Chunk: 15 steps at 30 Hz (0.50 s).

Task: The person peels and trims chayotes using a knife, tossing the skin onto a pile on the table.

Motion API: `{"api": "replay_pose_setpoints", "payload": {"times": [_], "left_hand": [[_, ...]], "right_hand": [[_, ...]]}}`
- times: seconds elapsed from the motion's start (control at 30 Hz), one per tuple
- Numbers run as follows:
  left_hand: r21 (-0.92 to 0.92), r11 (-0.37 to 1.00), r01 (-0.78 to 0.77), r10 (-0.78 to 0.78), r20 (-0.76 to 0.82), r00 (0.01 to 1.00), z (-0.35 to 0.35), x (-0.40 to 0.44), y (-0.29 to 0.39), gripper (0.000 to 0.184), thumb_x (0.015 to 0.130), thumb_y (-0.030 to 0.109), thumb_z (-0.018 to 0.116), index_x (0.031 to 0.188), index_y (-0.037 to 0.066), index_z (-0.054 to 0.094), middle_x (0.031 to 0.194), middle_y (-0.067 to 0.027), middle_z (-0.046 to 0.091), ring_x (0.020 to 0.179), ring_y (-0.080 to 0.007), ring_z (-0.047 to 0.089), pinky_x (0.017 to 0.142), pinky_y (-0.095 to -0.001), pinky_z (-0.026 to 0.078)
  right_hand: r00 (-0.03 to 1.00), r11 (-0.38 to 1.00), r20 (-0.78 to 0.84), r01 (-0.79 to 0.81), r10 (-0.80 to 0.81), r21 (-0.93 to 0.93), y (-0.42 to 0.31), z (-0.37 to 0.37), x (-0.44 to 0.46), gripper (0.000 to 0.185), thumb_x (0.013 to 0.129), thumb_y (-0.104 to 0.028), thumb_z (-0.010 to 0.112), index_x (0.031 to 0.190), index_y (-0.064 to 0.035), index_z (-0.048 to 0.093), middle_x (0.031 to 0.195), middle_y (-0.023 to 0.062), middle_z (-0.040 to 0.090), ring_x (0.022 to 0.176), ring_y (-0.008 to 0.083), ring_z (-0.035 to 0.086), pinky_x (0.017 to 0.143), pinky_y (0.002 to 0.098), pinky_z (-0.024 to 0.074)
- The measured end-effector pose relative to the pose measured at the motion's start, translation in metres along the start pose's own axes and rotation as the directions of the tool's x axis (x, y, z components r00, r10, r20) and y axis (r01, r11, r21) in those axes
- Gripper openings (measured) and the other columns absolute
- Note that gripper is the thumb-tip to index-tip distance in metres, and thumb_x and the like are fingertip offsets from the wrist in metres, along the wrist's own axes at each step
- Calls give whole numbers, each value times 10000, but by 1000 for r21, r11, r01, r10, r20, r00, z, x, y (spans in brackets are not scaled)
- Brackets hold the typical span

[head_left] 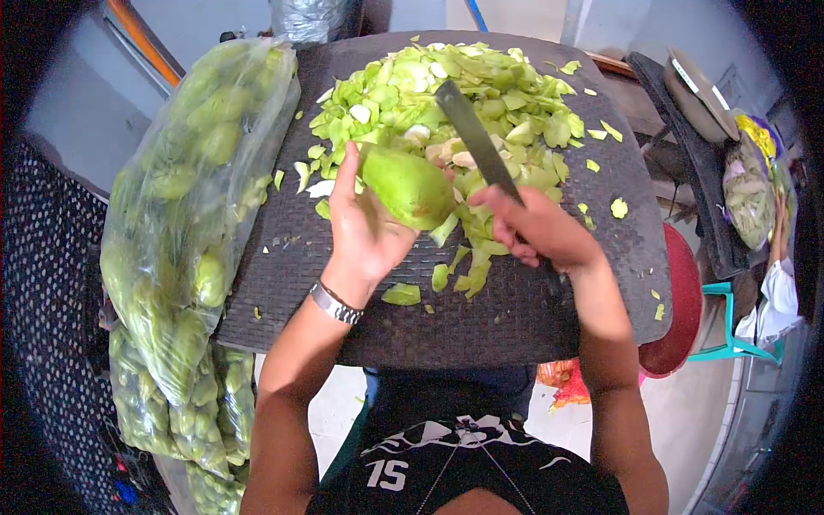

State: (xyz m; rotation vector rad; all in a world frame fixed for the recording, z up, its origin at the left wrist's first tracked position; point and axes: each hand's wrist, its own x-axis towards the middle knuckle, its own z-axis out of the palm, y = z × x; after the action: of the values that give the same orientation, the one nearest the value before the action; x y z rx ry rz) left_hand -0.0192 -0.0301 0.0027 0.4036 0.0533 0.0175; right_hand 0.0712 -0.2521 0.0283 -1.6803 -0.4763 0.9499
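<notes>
My left hand, with a metal watch at its wrist, cradles a smooth green pear-shaped fruit from below, thumb raised along its left side. Closed round the handle of a knife is my right hand, slightly blurred. The long dark blade points up and to the left, apart from the fruit. Behind both hands spreads a large heap of green and pale peelings on the dark woven-pattern table. A few paler pieces, partly hidden by the blade, lie in the heap.
A long clear plastic bag of similar green fruit leans over the table's left edge, with more filled bags below. Right of the table are a red round stool, a teal frame, and a shelf with a basin.
</notes>
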Motion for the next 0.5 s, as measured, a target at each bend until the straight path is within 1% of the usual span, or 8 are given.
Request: {"api": "replay_pose_setpoints", "payload": {"times": [0.03, 0.1, 0.2, 0.23, 0.3, 0.37, 0.47, 0.5], "left_hand": [[-11, 1000, -29, 29, -38, 999, 2, 1, -5, 738, 1013, 593, 492, 1468, 13, 456, 1445, -250, 535, 1371, -389, 501, 1205, -546, 333], [-35, 996, -87, 82, -120, 989, 6, 2, -19, 708, 1019, 559, 507, 1453, 2, 462, 1443, -257, 535, 1373, -396, 498, 1199, -537, 347], [18, 1000, 2, -1, -91, 996, 5, -2, -22, 652, 1022, 497, 528, 1433, -7, 473, 1454, -255, 530, 1378, -393, 495, 1204, -529, 344], [112, 993, -19, 31, -101, 994, 5, 0, -22, 599, 1013, 433, 551, 1413, -8, 484, 1420, -237, 564, 1334, -392, 539, 1190, -550, 359], [268, 963, -11, 34, -81, 996, 11, -2, -14, 575, 999, 378, 573, 1408, -16, 484, 1376, -237, 590, 1260, -395, 593, 1113, -547, 448], [410, 912, 11, 19, -68, 997, 9, -4, -3, 556, 974, 296, 608, 1410, -22, 478, 1342, -230, 610, 1187, -384, 640, 1014, -526, 529], [589, 802, 96, -63, -76, 995, -2, -5, 8, 582, 909, 128, 675, 1430, -14, 459, 1302, -198, 633, 1099, -339, 686, 854, -455, 611], [639, 756, 145, -117, -85, 989, -2, -5, 5, 616, 879, 68, 695, 1441, -2, 452, 1288, -181, 641, 1083, -320, 693, 815, -423, 619]], "right_hand": [[999, 1000, 47, -20, 20, -20, -2, 5, 0, 492, 986, -466, 671, 1271, -78, 568, 652, -59, 483, 463, 32, 405, 397, 215, 305], [992, 996, 90, 87, -85, -10, -6, 17, -1, 487, 940, -414, 745, 1256, -83, 576, 643, -69, 477, 459, 32, 405, 399, 220, 307], [965, 966, 36, 258, -259, 23, -10, 27, -5, 485, 889, -340, 818, 1205, -47, 596, 622, -82, 468, 457, 27, 408, 404, 223, 301], [960, 960, 25, 279, -278, -9, -5, 23, -4, 486, 891, -340, 815, 1201, -37, 596, 620, -83, 466, 460, 25, 410, 406, 221, 298], [969, 970, -32, 244, -244, 1, 0, 15, -2, 490, 899, -335, 808, 1204, -17, 593, 618, -83, 465, 464, 20, 412, 408, 218, 297], [986, 986, -113, 133, -121, 97, 2, 9, -1, 494, 909, -322, 797, 1215, 4, 587, 617, -83, 467, 468, 15, 414, 409, 214, 299], [946, 945, -247, 260, -209, 199, 1, 5, 0, 371, 906, -370, 790, 1047, -48, 669, 618, -74, 516, 440, 17, 412, 387, 226, 272], [914, 928, -335, 310, -230, 207, 2, 7, 1, 380, 926, -371, 767, 1076, -32, 683, 629, -67, 527, 463, 22, 436, 403, 234, 297]]}}
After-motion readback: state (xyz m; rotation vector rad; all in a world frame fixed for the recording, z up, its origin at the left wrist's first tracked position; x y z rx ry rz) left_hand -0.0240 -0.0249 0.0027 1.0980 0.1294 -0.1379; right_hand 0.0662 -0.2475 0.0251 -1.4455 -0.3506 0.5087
